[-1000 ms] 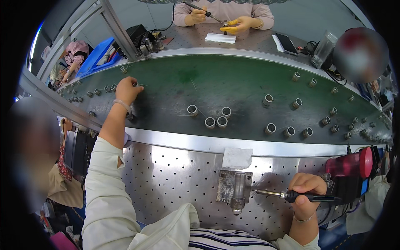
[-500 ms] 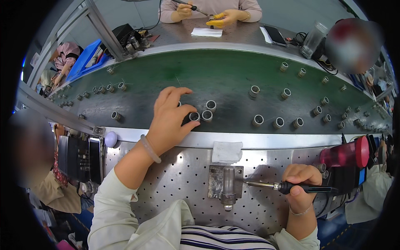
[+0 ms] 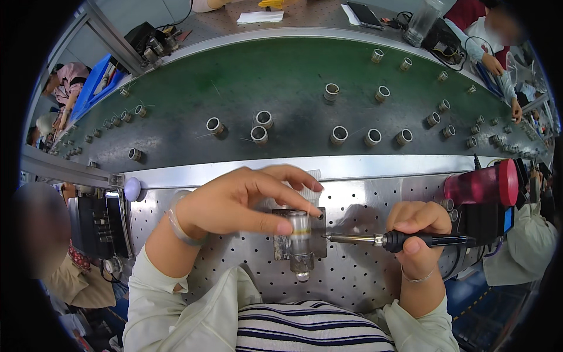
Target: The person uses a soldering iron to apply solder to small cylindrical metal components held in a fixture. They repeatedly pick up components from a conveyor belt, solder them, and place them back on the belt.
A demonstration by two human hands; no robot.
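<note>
My left hand (image 3: 240,202) reaches over a metal block fixture (image 3: 281,246) on the perforated bench. Its thumb and index finger are around a short metal sleeve with a yellowish band (image 3: 301,226). That sleeve sits over the fixture's lying post (image 3: 302,263), whose rounded tip points toward me. My right hand (image 3: 417,232) is closed round the black handle of a soldering iron (image 3: 402,240). The iron's tip lies just right of the fixture. Behind my left fingers, a folded white cloth (image 3: 311,176) is partly hidden.
Several metal sleeves (image 3: 339,135) stand across the dark green belt (image 3: 187,88) beyond the silver rail (image 3: 387,167). A pink container (image 3: 481,183) and a black box (image 3: 484,220) are at right. A light purple knob (image 3: 132,188) is at left. Other people work around the belt.
My left hand has come back from the belt to the fixture, bringing one sleeve from the cluster there. The right hand still holds the soldering iron beside the fixture. The whole view has shifted.
</note>
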